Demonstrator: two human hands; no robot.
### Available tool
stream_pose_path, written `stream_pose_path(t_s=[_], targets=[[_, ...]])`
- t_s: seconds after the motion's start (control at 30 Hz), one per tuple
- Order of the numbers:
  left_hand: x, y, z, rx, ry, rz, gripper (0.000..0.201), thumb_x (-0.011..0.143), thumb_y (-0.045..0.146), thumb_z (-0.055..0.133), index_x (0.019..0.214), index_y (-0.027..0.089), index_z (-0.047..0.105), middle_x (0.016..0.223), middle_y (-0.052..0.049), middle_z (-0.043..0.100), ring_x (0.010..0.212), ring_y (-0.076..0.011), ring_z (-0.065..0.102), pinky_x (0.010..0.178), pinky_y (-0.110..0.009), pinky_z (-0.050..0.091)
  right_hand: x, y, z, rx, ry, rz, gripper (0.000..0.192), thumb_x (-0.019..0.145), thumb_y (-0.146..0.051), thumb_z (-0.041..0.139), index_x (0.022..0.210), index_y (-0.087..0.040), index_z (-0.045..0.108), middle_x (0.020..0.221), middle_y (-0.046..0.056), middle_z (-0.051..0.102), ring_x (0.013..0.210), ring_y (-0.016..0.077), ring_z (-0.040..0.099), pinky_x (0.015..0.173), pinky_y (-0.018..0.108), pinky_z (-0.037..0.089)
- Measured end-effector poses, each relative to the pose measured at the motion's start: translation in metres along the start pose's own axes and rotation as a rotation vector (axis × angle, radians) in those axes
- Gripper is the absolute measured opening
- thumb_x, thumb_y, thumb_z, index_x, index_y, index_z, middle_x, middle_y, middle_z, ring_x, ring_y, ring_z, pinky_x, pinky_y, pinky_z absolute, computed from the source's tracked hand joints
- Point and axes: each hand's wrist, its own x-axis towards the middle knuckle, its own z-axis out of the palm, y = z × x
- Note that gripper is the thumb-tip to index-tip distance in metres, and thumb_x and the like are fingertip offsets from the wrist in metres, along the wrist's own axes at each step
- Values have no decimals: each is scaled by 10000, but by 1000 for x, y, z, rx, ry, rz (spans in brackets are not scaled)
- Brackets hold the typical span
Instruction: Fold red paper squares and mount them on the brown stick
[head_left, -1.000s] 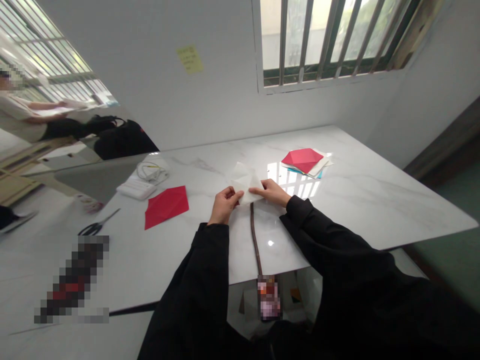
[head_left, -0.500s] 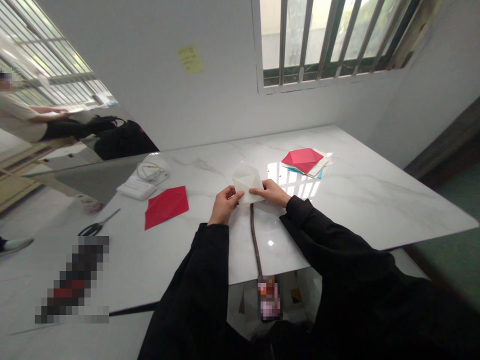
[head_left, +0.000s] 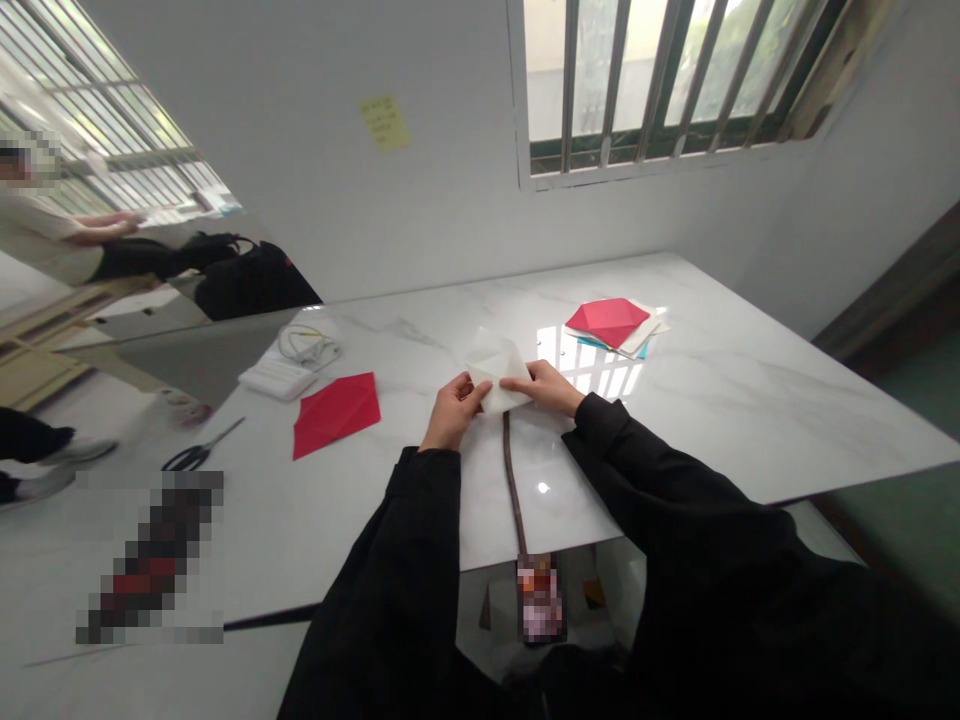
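Note:
Above the table's near middle, a sheet of pale, cream-white paper (head_left: 495, 352) with folded flaps is held between my two hands. My left hand (head_left: 453, 408) pinches its lower left part, thumb on top. On the right, my right hand (head_left: 553, 388) grips the paper's side, its thumb pressed flat on the folds near the middle. The fingers under the paper are hidden. A dark brown cord-like strip (head_left: 512, 480) runs from below the paper to the table's front edge. A creased red paper (head_left: 337, 415) lies left of my hands.
A stack of folded papers with a red one (head_left: 609, 322) on top lies at the back right. Scissors (head_left: 196, 454), a white notepad-like block (head_left: 276, 377) and a coiled cable (head_left: 309, 345) are on the left. Another person (head_left: 52, 235) sits at far left.
My hands keep nearly the same hold on the pale paper. The whole view has shifted slightly, and more of a person's legs and shoes shows at the left edge.

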Motion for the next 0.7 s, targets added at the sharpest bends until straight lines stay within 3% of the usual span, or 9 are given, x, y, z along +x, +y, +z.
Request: stream_pose_path(t_s=[0.17, 0.27, 0.37, 0.53, 0.7], targets=[[2, 0, -2, -47, 100, 1, 518, 655, 569, 910, 860, 201, 609, 817, -8, 707, 671, -134, 645, 594, -233, 495, -3, -5, 1, 88, -43, 45, 339, 849, -422, 797, 920, -91, 804, 861, 89, 776, 749, 180, 665, 654, 246, 484], [3, 0, -4, -28, 121, 13, 514, 639, 536, 919, 834, 199, 583, 766, 10, 680, 648, -122, 624, 592, -226, 495, -4, -7, 2, 85, -53, 50, 337, 839, -422, 808, 903, -92, 802, 836, 80, 770, 725, 174, 653, 632, 243, 464], [3, 1, -3, -49, 140, 9, 534, 634, 486, 926, 962, 204, 612, 787, 15, 694, 661, -129, 636, 576, -218, 489, -5, -8, 2, 89, -52, 52, 319, 838, -402, 803, 906, -91, 799, 822, 70, 764, 719, 171, 645, 640, 245, 460], [-1, 6, 1, -83, 12, 34, 655, 647, 420, 925, 1193, 197, 640, 1150, -98, 769, 961, -234, 741, 769, -304, 594, -6, -10, 1, 48, -53, 37, 328, 833, -425, 795, 855, -98, 788, 764, 52, 734, 694, 168, 620, 613, 245, 432], [-3, 6, 2, -80, 9, 21, 712, 634, 407, 938, 1242, 181, 645, 1195, -130, 768, 1023, -266, 748, 818, -329, 601, -7, -12, 1, 67, -79, 51, 351, 825, -443, 797, 882, -97, 793, 768, 57, 735, 686, 165, 608, 598, 245, 423]])
